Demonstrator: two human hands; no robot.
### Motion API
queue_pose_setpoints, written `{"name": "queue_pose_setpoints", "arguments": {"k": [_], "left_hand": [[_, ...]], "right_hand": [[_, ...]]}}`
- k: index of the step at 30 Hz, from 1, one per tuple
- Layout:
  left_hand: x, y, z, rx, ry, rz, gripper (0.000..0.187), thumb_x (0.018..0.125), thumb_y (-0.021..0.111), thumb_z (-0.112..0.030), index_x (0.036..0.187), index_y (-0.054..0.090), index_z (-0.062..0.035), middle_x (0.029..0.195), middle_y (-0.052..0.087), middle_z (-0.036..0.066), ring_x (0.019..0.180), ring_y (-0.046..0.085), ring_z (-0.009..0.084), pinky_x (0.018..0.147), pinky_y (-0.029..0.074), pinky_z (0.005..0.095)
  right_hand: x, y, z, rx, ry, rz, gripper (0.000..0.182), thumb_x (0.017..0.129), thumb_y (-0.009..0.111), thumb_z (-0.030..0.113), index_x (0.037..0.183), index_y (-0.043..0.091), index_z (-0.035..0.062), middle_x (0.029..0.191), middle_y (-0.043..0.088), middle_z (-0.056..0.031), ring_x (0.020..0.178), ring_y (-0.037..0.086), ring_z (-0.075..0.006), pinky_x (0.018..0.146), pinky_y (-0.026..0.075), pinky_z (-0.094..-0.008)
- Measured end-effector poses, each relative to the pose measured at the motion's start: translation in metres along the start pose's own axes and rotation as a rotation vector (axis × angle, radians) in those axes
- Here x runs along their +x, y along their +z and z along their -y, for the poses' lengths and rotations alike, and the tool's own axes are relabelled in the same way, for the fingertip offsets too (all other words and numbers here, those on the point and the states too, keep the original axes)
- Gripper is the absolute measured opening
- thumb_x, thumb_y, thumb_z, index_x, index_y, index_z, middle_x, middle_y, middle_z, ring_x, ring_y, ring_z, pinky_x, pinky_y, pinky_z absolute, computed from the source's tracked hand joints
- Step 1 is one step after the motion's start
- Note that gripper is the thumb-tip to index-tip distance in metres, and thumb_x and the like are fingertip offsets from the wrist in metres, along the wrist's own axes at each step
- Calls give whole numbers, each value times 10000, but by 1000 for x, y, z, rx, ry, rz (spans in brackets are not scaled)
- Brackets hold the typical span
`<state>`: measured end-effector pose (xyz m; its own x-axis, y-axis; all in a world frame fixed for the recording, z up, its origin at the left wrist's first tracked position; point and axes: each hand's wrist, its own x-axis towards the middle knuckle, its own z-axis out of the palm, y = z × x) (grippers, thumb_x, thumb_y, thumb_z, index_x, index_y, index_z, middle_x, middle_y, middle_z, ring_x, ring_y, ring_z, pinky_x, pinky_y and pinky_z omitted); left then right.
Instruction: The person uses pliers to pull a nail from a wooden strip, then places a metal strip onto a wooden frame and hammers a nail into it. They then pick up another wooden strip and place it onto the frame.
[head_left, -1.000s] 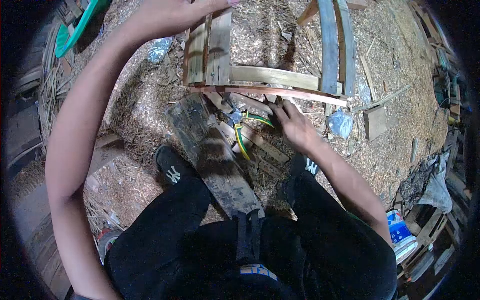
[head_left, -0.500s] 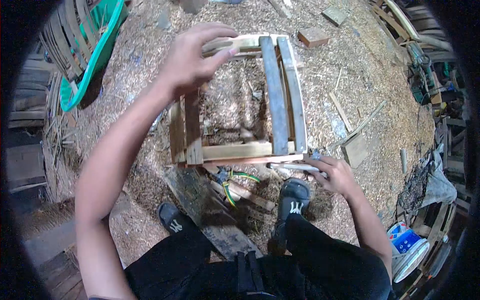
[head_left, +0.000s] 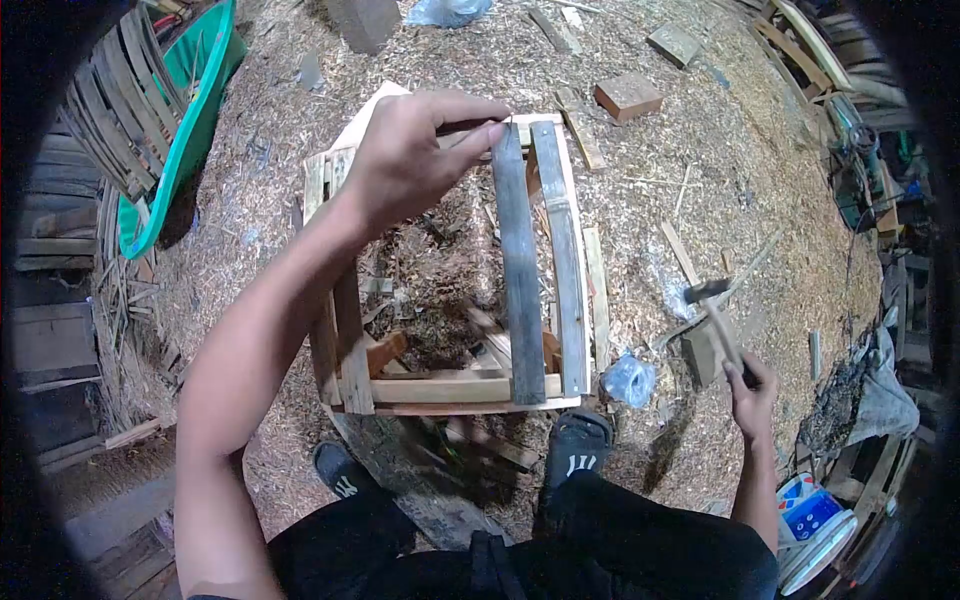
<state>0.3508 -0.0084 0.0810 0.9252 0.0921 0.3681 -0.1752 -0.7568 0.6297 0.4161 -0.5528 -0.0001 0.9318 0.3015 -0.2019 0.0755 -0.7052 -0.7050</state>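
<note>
A slatted wooden crate [head_left: 450, 391] stands in front of me between my feet, with two grey slats [head_left: 522, 270] running along its right side. My left hand [head_left: 415, 150] is over the crate's far edge, thumb and forefinger pinched together at the far end of the inner grey slat. Whatever small thing sits between those fingertips is too tiny to make out. Off to the right, clear of the crate, my right hand [head_left: 752, 395] grips a hammer [head_left: 722, 325] by its handle, the dark head pointing up and away from me.
Wood shavings cover the ground. A brick-like wooden block [head_left: 628, 98], loose sticks and a clear plastic bag [head_left: 630, 380] lie around. On the left is a green tub [head_left: 190, 130] with curved slats; on the right, a blue-and-white bucket [head_left: 815, 520].
My right hand has risen from beside the crate's near edge out to the right with the hammer. My left fingers have closed at the slat's end. The crate sits lower in view.
</note>
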Motion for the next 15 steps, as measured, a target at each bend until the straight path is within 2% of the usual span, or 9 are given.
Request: {"name": "queue_pose_setpoints", "arguments": {"k": [1, 2, 3, 4, 6, 8, 9, 11, 15], "left_hand": [[1, 1, 0, -25, 15, 25, 252, 924, 753, -142, 1139, 759, -10, 1081, 772, 147, 945, 746, 196, 828, 594, 308], [1, 5, 2, -29, 117, -41, 191, 919, 751, -101, 1092, 781, -25, 991, 777, 147, 854, 755, 201, 738, 609, 313], [1, 6, 4, -28, 116, -36, 191, 919, 751, -101, 1092, 781, -25, 991, 777, 147, 854, 755, 201, 738, 609, 313], [1, 6, 4, -45, 95, -43, 194, 917, 756, -101, 1095, 781, -28, 990, 778, 139, 847, 748, 182, 736, 605, 299], [1, 6, 2, -58, 76, -40, 197, 915, 762, -100, 1098, 782, -31, 990, 779, 130, 839, 741, 163, 733, 601, 286], [1, 7, 2, -174, -33, -3, 211, 930, 748, -63, 1126, 757, 13, 1052, 759, 140, 942, 731, 179, 812, 611, 284], [2, 7, 1, -172, -34, 1, 211, 930, 748, -63, 1126, 757, 13, 1052, 759, 140, 942, 731, 179, 812, 611, 284], [5, 8, -1, -313, -163, 18, 196, 934, 733, -31, 1124, 755, 15, 1062, 749, 129, 954, 723, 171, 847, 621, 279], [6, 12, 10, -313, -133, 22, 189, 933, 725, -5, 1117, 752, 26, 1056, 744, 126, 951, 723, 167, 870, 624, 280]], "right_hand": [[4, 3, 10, 3, 1, 4, 277, 966, 720, 126, 1172, 705, -60, 848, 647, 16, 720, 564, -83, 626, 455, -263], [7, 6, 18, 97, 53, -46, 280, 960, 719, 107, 1180, 706, -66, 857, 650, 11, 745, 562, -84, 644, 453, -260], [11, 8, 23, 192, 107, -97, 284, 953, 719, 88, 1187, 708, -73, 867, 654, 6, 769, 560, -85, 662, 451, -256], [16, 9, 27, 205, 72, -99, 292, 956, 722, 104, 1200, 713, -55, 833, 637, 17, 725, 534, -65, 618, 412, -238], [24, 12, 44, 229, 105, -107, 301, 952, 729, 110, 1209, 714, -46, 819, 628, 23, 705, 523, -59, 602, 395, -232], [32, 17, 63, 287, 108, -105, 325, 943, 745, 125, 1227, 715, -30, 784, 602, 40, 654, 495, -46, 574, 371, -222], [36, 19, 70, 290, 110, -104, 325, 943, 745, 125, 1227, 715, -30, 784, 602, 40, 654, 495, -46, 574, 371, -222], [44, 22, 81, 302, 70, -69, 326, 939, 747, 118, 1229, 715, -27, 799, 613, 35, 672, 503, -45, 584, 378, -217], [53, 28, 96, 279, -16, -47, 318, 931, 752, 101, 1222, 721, -23, 830, 629, 34, 698, 515, -42, 602, 383, -207]]}}
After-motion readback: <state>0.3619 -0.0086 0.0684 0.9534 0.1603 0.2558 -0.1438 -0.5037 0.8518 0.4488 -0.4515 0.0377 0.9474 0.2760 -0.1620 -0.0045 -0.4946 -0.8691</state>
